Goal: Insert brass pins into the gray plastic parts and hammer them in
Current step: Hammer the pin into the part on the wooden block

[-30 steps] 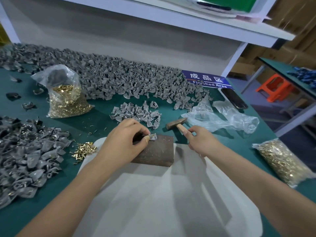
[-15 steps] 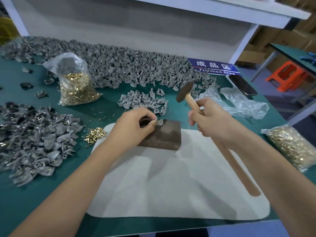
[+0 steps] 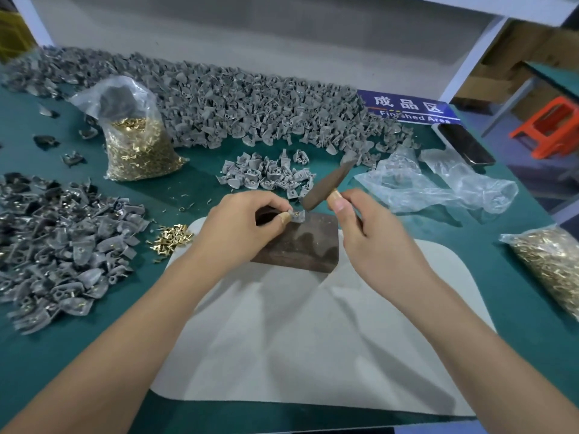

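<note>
Currently left hand point(image 3: 238, 228) pinches small gray plastic part point(image 3: 298, 216) on dark brown metal block point(image 3: 302, 245); right hand point(image 3: 371, 234) grips wooden-handled hammer point(image 3: 329, 183), head just above the pinched part, loose brass pins point(image 3: 170, 239) left of it

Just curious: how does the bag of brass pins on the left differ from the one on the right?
The left bag stands upright near the back; the right bag lies flat at the table's right edge. The left bag's top holds something dark above the pins; the right bag shows only pins. Both are clear plastic.

hammer point(image 3: 329, 183) | swung down from raised | head apparently just above gray part point(image 3: 298, 216)
</note>
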A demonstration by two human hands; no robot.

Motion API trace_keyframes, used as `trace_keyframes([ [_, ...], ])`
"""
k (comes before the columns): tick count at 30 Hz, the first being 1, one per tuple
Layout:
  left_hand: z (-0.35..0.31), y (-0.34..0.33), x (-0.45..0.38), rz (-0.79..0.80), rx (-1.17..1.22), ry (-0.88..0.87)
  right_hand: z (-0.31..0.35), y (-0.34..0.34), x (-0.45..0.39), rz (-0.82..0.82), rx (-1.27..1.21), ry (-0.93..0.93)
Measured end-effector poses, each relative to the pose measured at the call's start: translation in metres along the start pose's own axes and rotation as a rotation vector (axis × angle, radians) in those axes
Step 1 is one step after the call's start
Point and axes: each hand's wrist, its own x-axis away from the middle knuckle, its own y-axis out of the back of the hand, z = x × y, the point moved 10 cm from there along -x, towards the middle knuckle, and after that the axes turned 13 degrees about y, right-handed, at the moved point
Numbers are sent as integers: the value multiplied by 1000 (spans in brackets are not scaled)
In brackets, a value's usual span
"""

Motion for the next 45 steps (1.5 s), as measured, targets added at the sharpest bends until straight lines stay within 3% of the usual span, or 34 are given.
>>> trace_keyframes([
  [13, -2, 3, -1, -24, -3, -23, 29, 6, 10, -73, 180, 44],
  [23, -2, 5, 0, -47, -62, 9, 20, -2, 3, 17, 206, 26],
  [27, -3, 7, 1, -60, -75, 10, 19, 8, 2, -84, 189, 28],
  [31, -6, 9, 3, -78, -109, 8, 19, -1, 1, 38, 231, 18],
  [35, -9, 11, 4, -95, -116, -8, 24, 11, 2, -57, 243, 35],
  [38, -9, 12, 4, -99, -112, -6, 26, -3, 1, 71, 279, 36],
  [43, -6, 12, 4, -97, -108, 8, 35, 14, 3, -93, 272, 86],
  [45, -7, 11, 4, -85, -109, 11, 36, 2, 4, 34, 330, 76],
])
